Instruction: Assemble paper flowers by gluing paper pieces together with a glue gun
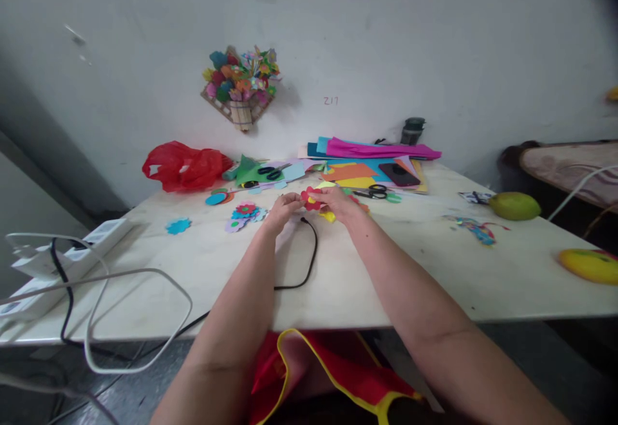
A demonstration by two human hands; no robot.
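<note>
Between my two hands, just above the table, is a red paper flower (309, 205) with a yellow centre. My left hand (286, 208) pinches its left edge, and my right hand (338, 202) grips it from the right, fingers closed. Beyond my right hand lie black-handled scissors (378, 191) and some red and green paper pieces, partly hidden by the hand. A yellow paper piece (327, 217) sits just below the fingers. To the left rests a pile of cut paper flowers (244, 212) in red, blue and lilac, with a single blue flower (178, 226) farther out.
At the back are coloured paper sheets (352, 172), a phone (398, 174), a second pair of scissors (271, 171) and a red plastic bag (186, 166). A black cable (313, 259) curves between my forearms. A power strip (103, 235) lies left; a green mango (515, 206) lies right.
</note>
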